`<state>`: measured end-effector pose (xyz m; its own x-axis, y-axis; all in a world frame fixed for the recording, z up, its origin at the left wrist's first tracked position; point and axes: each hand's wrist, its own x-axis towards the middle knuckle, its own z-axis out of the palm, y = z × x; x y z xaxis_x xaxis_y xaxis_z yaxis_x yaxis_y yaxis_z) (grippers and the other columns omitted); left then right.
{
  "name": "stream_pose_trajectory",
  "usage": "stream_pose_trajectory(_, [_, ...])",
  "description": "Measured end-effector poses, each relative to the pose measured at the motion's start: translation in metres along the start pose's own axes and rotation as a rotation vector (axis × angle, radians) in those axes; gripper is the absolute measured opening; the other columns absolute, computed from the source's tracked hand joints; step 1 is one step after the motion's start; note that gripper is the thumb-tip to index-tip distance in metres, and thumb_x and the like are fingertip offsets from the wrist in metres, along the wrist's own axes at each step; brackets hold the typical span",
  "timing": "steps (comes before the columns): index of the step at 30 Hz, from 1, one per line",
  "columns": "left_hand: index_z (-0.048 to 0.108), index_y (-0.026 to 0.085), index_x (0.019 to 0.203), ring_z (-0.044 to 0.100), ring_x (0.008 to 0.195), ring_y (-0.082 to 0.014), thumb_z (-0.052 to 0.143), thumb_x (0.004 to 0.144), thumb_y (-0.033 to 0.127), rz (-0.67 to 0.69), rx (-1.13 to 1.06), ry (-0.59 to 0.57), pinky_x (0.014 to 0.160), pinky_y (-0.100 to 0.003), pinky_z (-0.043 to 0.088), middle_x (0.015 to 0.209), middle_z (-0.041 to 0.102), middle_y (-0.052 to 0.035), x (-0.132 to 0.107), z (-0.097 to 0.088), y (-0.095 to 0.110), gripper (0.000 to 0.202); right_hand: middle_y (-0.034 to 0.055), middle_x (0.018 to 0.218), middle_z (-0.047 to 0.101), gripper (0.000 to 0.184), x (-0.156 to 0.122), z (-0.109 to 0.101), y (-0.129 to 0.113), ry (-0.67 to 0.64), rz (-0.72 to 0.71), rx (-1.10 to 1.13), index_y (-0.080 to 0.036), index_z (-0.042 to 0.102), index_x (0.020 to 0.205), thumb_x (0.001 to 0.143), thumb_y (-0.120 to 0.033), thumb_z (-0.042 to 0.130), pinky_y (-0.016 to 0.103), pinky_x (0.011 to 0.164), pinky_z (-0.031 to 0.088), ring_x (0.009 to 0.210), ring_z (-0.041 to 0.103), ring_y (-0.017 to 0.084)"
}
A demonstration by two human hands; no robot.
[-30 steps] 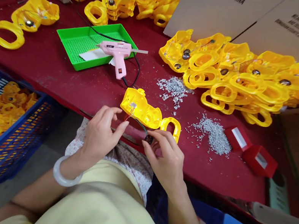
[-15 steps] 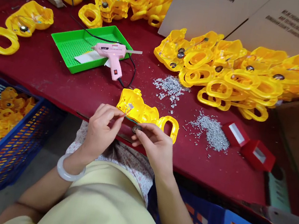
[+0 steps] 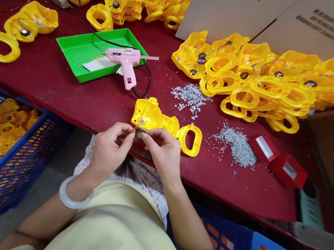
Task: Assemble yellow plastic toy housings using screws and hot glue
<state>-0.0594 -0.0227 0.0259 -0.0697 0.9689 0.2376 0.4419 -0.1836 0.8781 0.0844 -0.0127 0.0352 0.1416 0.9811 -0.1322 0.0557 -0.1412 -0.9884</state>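
Observation:
In the head view my left hand [image 3: 111, 145] pinches thin wires [image 3: 137, 126], one of them red, at the table's front edge. Close beside it, my right hand [image 3: 164, 152] grips a small round metal speaker [image 3: 140, 134] between thumb and fingers. Just beyond both hands lies a yellow plastic shell [image 3: 162, 122], hollow side up, with an oval loop handle at its right end. The wires run toward the shell's left part. My fingertips hide where wires and speaker meet.
A pink glue gun [image 3: 126, 59] leans on a green tray [image 3: 77, 66]. Small screws [image 3: 235, 143] and silvery bits [image 3: 191, 97] lie in piles by red boxes [image 3: 288, 170]. Yellow shells [image 3: 255, 80] are heaped before a carton [image 3: 232, 11]. Blue crates [image 3: 13, 171] flank me.
My right hand has moved left with the speaker, close to my left hand. The wires are now bunched between my fingertips. The yellow shell has barely shifted.

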Motion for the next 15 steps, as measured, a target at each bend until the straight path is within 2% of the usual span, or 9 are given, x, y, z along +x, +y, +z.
stream_pose_trajectory(4, [0.065,0.020,0.092,0.065,0.073,-0.0112,0.059,0.088,0.024,0.019,-0.016,-0.043,0.071,-0.021,0.051,0.087,0.071,0.0001,-0.002,-0.001,0.003,0.008,-0.0006,0.067,0.068,0.021,0.000,0.005,0.007,0.015,-0.016,-0.039,-0.019,0.067,0.074,0.070,-0.037,0.076,0.024,0.055,0.049,0.056,0.058,0.011])
stream_pose_trajectory(7, [0.066,0.020,0.090,0.066,0.077,-0.0129,0.059,0.089,0.024,0.075,0.021,-0.025,0.074,-0.023,0.052,0.089,0.072,-0.0011,-0.002,-0.001,-0.001,0.008,-0.0001,0.068,0.070,0.016,-0.002,0.003,0.007,-0.080,-0.036,-0.068,-0.019,0.070,0.078,0.077,-0.035,0.069,0.025,0.054,0.051,0.054,0.060,0.012])
stream_pose_trajectory(9, [0.066,0.020,0.090,0.066,0.083,-0.0144,0.056,0.091,0.020,0.182,0.085,0.004,0.079,-0.026,0.053,0.091,0.072,-0.0024,0.000,-0.001,-0.006,0.010,0.0011,0.075,0.073,0.013,-0.004,-0.001,0.002,-0.095,-0.161,-0.187,-0.020,0.072,0.084,0.083,-0.030,0.064,0.027,0.060,0.054,0.061,0.064,0.014])
stream_pose_trajectory(13, [0.068,0.019,0.089,0.064,0.088,-0.0170,0.048,0.091,0.012,0.390,0.247,-0.011,0.083,-0.032,0.052,0.094,0.071,-0.0061,0.005,-0.005,-0.014,0.022,0.0054,0.094,0.073,0.017,0.000,-0.013,-0.019,0.063,-0.570,-0.514,-0.022,0.072,0.095,0.092,-0.024,0.056,0.031,0.077,0.055,0.085,0.068,0.017])
stream_pose_trajectory(15, [0.069,0.019,0.088,0.063,0.089,-0.0173,0.047,0.092,0.011,0.443,0.298,-0.011,0.083,-0.032,0.052,0.098,0.071,-0.0072,0.007,-0.007,-0.014,0.024,0.0061,0.101,0.073,0.020,0.006,-0.014,-0.028,-0.049,-0.707,-0.626,-0.022,0.071,0.102,0.094,-0.022,0.053,0.032,0.083,0.055,0.093,0.067,0.017])
